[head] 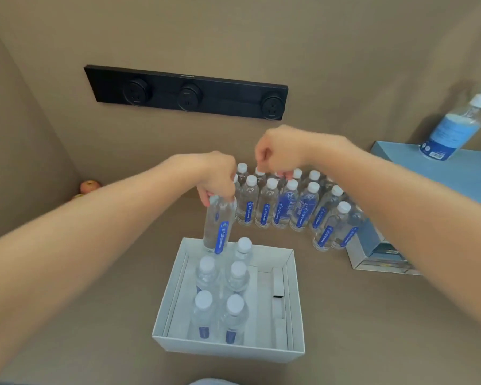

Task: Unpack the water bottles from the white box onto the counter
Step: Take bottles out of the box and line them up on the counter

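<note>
The white box (228,349) sits open on the brown counter in front of me, with several clear, white-capped water bottles (235,319) standing in its left half. My left hand (218,177) grips another water bottle (218,226) by its neck; it hangs tilted over the box's far left corner. Several unpacked bottles (285,205) stand in rows on the counter behind the box. My right hand (278,154) is over the back row, its fingers closed down around the top of a standing bottle whose cap is hidden.
A light blue box (456,173) with a spray bottle (453,129) on it stands at the right. A smaller printed carton (372,254) lies beside the bottle rows. A black socket strip (186,91) is on the wall. An apple (89,186) lies far left.
</note>
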{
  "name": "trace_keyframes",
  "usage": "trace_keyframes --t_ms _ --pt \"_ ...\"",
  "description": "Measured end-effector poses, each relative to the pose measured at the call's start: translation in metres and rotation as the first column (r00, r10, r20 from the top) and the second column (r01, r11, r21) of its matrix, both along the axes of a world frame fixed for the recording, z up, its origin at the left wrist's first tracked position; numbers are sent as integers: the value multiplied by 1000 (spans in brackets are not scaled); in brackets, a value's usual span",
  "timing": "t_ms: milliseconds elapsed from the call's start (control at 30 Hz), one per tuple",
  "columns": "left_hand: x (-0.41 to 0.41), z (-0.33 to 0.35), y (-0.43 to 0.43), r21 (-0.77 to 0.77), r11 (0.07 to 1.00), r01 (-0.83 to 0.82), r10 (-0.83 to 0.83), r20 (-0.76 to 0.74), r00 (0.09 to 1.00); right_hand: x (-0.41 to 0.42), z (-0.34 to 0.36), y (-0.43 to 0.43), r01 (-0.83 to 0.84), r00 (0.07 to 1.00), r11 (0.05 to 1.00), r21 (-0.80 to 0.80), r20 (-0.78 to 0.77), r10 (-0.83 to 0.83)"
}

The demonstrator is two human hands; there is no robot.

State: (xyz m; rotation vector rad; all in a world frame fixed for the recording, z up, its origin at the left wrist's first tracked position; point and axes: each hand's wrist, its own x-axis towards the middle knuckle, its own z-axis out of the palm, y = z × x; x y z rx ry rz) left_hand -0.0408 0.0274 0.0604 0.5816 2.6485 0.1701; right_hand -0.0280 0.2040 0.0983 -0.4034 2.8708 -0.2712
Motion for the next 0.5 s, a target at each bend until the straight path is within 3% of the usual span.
trace_keyframes --t_ms 100,167,267,333,400,500 --pt "3 5 11 -41 999 -5 6 31 999 10 -44 -6 -3 946 999 38 325 -10" --pt "-1 -3 13 -41 999 -13 14 30 999 15 -90 -14 -20 916 999 41 400 2" --pt "-2 -17 8 -43 998 -39 41 46 998 25 -142 -22 -103 944 994 31 317 88" --pt "-4 -26 2 -42 998 -55 57 59 997 33 -165 -26 -70 959 995 -69 270 86" --pt "-4 -30 -4 -39 997 -70 73 68 995 38 -174 -30 -38 977 987 -159 201 70" --pt "-3 -27 -11 -46 994 -102 106 89 990 34 -164 -32 -104 984 985 -137 132 123"
